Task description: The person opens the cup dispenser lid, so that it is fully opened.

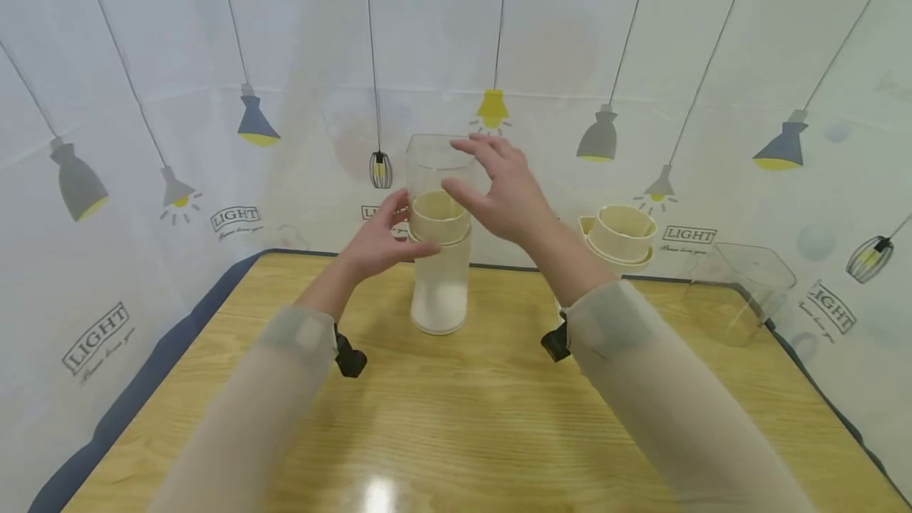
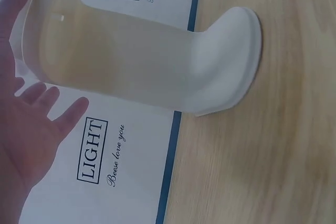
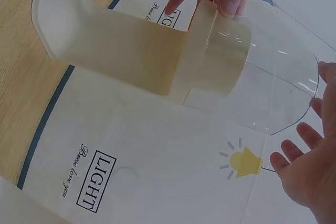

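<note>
Bench (image 1: 456, 426) fills the lower half of the head view, with a printed cloth (image 1: 313, 38) hung behind it. Just above centre frame: a cream pedestal stand (image 1: 440, 287), upright, its foot on the bench near the far edge. A clear plastic canister (image 1: 440, 158) rises from its top, its lower part around the cream ring (image 1: 438, 216) there.

Left hand (image 1: 374, 242), left of the stand — fingers spread, thumb against the ring's collar; a light touch rather than a closed grip. Right hand (image 1: 502, 184), upper centre — held wide, fingertips at the canister's top rim, palm off the wall.

Step in hand, as I judge it: fitting the canister onto the stand, or checking its seat. It looks to be on, or nearly; whether fully home, cannot tell. The next move would call for steadying the collar on the left and an even downward press or small turn on the right — straight, since the tall, thin-walled canister could tip or bind if pushed off-centre.

At right of frame, partly behind the right forearm, a second cream cup-topped piece (image 1: 627, 236); farther right, a clear container (image 1: 741, 299), apart from it, by the bench's corner. Neither is touched by the hands.
</note>
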`<state>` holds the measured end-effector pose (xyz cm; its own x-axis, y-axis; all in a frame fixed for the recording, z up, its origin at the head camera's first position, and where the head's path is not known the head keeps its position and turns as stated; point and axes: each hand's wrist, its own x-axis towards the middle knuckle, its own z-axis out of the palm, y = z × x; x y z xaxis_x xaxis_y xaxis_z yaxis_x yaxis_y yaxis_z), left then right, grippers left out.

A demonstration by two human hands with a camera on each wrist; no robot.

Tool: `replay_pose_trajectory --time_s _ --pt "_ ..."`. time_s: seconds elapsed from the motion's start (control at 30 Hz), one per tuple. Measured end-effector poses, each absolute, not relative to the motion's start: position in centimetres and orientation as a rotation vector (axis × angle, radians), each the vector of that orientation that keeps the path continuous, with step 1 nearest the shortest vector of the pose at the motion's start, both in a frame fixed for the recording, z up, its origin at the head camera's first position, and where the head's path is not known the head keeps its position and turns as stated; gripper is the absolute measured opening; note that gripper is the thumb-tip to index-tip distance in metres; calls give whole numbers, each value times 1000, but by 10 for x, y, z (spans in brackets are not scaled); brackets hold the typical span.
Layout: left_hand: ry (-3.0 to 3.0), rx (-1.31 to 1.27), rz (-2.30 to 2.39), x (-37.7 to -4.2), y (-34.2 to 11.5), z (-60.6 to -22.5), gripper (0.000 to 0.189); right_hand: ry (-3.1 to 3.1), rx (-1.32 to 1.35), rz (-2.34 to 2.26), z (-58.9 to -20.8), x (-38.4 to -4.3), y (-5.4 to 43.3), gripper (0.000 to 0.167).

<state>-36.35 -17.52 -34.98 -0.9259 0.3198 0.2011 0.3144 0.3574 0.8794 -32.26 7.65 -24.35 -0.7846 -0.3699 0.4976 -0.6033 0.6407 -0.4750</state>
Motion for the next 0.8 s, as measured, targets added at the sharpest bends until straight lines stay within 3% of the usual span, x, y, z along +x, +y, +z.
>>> replay_pose_trajectory --time_s 0.23,0.8 --pt "2567 607 1675 -371 -168 -346 112 -2558 791 867 -244 -325 69 54" --pt "2670 517 1799 -351 -149 -369 124 -2485 770 994 -258 -324 81 59"
